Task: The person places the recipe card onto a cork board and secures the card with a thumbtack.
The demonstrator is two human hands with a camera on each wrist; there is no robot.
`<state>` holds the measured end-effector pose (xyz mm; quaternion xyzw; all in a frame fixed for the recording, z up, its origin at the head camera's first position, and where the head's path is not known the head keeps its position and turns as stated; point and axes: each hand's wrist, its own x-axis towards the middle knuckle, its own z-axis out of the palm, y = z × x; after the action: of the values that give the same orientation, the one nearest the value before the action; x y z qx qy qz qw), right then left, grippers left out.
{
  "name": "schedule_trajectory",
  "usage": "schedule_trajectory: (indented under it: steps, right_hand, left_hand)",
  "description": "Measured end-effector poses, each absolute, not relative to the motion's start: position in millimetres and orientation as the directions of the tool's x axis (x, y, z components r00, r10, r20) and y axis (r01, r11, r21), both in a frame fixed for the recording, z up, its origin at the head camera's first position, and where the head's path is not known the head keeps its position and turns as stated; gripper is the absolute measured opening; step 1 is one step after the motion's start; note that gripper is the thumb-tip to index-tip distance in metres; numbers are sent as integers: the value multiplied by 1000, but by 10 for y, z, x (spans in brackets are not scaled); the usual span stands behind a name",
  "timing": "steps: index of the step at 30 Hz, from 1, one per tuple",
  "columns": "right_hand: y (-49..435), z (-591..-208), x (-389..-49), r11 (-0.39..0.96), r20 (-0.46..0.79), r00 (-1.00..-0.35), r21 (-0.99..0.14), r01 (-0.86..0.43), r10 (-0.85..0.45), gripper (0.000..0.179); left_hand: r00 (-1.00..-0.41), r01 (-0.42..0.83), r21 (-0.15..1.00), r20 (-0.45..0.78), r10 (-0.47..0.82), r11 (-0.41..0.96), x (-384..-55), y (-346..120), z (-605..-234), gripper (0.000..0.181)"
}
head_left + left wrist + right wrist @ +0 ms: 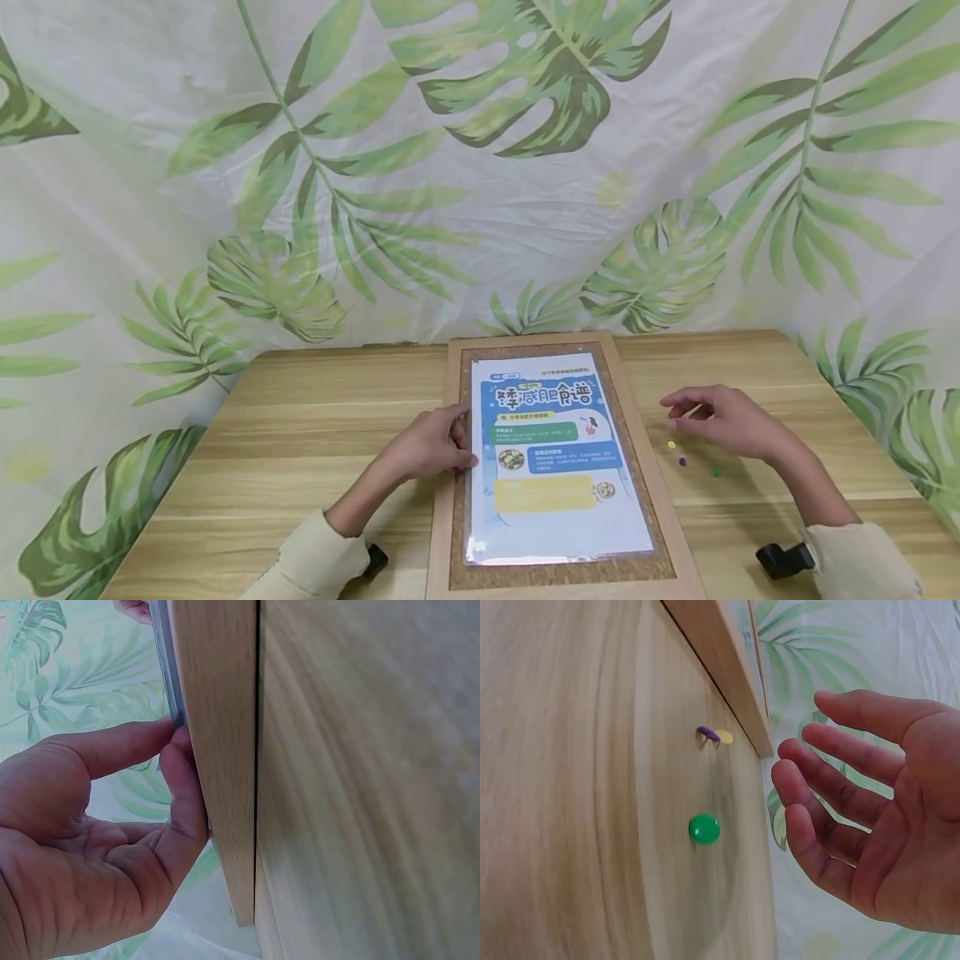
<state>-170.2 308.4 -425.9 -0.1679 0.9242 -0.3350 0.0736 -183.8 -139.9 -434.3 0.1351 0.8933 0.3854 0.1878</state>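
A laminated poster (555, 533) with blue, green and yellow printed panels lies on a wood-framed corkboard (570, 573). At the poster's left edge, my left hand (431, 442) pinches the sheet's rim between thumb and fingers. The left wrist view shows that hand (97, 832) with thumb and fingertip meeting at the sheet's edge, beside the wooden frame (217, 750). My right hand (720, 417) hovers right of the board, fingers loosely bent and holding nothing. Near it on the table lie a yellow thumbtack (671, 445), a purple thumbtack (682, 462) and a green thumbtack (704, 829).
The wood-grain table (315, 417) extends on both sides of the board. A leaf-patterned cloth (525, 208) hangs behind the table and down past its sides. Dark devices are strapped at both wrists, the right one (784, 560) just below the sleeve.
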Motion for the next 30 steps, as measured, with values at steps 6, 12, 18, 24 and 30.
schedule_trajectory:
  steps: [6,12,18,24,30]
  right_hand:
    - [3138,-4247,-1664,731,-51,-941,-644,-224,-334,36]
    - [3181,-4268,-1637,738,-56,-941,-637,-224,-334,37]
    - [3274,-4332,-1627,748,-46,-937,-617,-246,-346,33]
    - [3351,-4388,-1602,723,-68,-930,-650,-234,-362,33]
    - [3395,-4438,-1580,720,-79,-922,-651,-241,-379,31]
  left_hand:
    - [-897,111,722,-224,382,683,-1832,-1402,-4344,89]
    - [-897,114,714,-224,380,691,-1830,-1397,-4339,88]
    - [-894,119,716,-224,387,688,-1834,-1397,-4341,89]
    - [-891,122,722,-223,396,681,-1844,-1404,-4349,91]
    - [-888,128,719,-223,401,683,-1860,-1413,-4365,91]
